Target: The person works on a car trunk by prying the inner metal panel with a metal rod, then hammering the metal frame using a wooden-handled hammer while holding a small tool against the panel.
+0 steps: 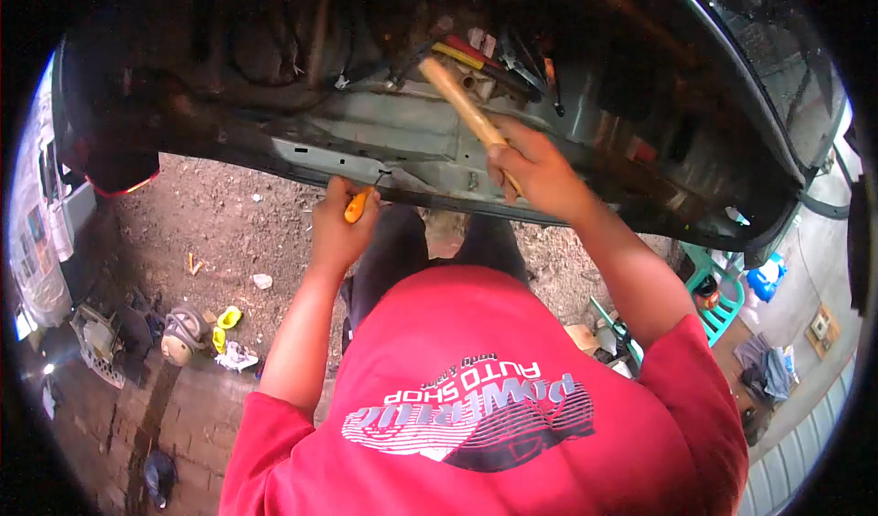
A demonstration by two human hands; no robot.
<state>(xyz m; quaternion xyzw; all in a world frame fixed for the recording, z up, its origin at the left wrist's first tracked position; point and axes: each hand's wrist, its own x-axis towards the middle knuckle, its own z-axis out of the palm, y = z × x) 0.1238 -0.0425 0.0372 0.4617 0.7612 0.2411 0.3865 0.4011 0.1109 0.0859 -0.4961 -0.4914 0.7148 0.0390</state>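
Note:
My left hand (338, 228) is closed around an orange-handled screwdriver (357, 208). Its thin shaft points up to the pale metal sill (352, 164) of the car body, near a small slot; whether the tip touches is too small to tell. In my right hand (535, 168) is a wooden stick (462, 104), gripped near its lower end and slanting up to the left over the car's open compartment. No head shows on the stick, and part of it is hidden by my fingers.
Several tools (476, 59) lie inside the compartment beyond the stick. A dark raised lid or panel edge (732, 59) curves along the right. Behind me on the right stands a green plastic chair (718, 287). Rough dirt ground (219, 232) and a sander-like power tool (183, 333) are at left.

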